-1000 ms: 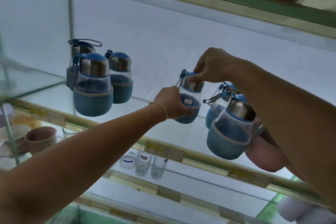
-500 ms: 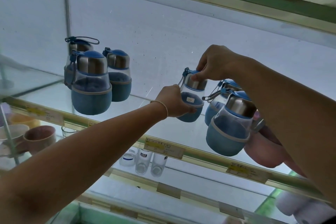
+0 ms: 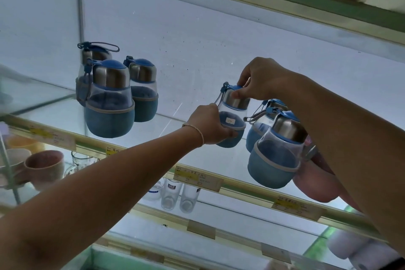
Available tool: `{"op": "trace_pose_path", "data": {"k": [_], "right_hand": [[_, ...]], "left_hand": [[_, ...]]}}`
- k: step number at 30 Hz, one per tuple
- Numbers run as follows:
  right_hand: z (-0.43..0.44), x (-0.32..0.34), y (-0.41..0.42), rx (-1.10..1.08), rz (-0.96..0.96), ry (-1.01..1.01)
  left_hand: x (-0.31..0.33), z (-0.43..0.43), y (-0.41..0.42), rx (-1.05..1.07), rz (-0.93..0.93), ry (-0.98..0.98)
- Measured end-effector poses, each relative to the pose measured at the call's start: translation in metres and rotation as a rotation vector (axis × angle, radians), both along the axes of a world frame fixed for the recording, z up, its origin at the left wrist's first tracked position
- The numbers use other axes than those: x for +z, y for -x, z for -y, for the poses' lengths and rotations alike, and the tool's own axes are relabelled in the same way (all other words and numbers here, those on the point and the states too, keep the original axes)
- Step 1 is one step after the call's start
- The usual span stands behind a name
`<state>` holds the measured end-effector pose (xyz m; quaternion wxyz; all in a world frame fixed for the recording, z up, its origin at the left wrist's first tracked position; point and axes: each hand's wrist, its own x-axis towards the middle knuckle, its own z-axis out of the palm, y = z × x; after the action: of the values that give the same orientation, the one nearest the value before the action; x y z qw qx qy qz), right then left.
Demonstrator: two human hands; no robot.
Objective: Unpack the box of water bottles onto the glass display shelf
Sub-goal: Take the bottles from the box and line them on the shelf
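Note:
A small blue water bottle (image 3: 233, 114) with a steel collar and a blue sleeve stands on the glass display shelf (image 3: 171, 123), seen from below. My left hand (image 3: 209, 124) grips its sleeved base. My right hand (image 3: 260, 80) pinches its blue cap from above. Three more blue bottles (image 3: 109, 103) stand in a cluster at the shelf's left. Two others (image 3: 278, 151) stand at the right, close to the held one. The box is not in view.
A pink rounded bottle (image 3: 315, 184) sits behind my right forearm. Price labels (image 3: 197, 177) line the shelf's front rail. On the shelf below stand clear glasses (image 3: 175, 195) and mugs (image 3: 43, 166). Another shelf runs overhead (image 3: 285, 0).
The held bottle has shifted slightly up and to the right, nearer the right pair. Both hands keep their grip on it.

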<state>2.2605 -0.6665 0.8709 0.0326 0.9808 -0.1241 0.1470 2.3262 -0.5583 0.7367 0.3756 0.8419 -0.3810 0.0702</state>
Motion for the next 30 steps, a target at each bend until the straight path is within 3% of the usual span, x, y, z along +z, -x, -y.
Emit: {"op": "trace_pose_path", "data": {"k": [16, 25, 30], "right_hand": [[-0.014, 0.0, 0.005, -0.057, -0.025, 0.042], [-0.017, -0.002, 0.008, -0.065, -0.002, 0.003], [-0.016, -0.003, 0.008, -0.067, -0.002, 0.017]], "left_hand": [[0.001, -0.016, 0.0, 0.029, -0.051, -0.008], [0.007, -0.016, -0.004, -0.081, -0.305, 0.105], [0.006, -0.015, -0.001, -0.075, -0.273, 0.111]]}}
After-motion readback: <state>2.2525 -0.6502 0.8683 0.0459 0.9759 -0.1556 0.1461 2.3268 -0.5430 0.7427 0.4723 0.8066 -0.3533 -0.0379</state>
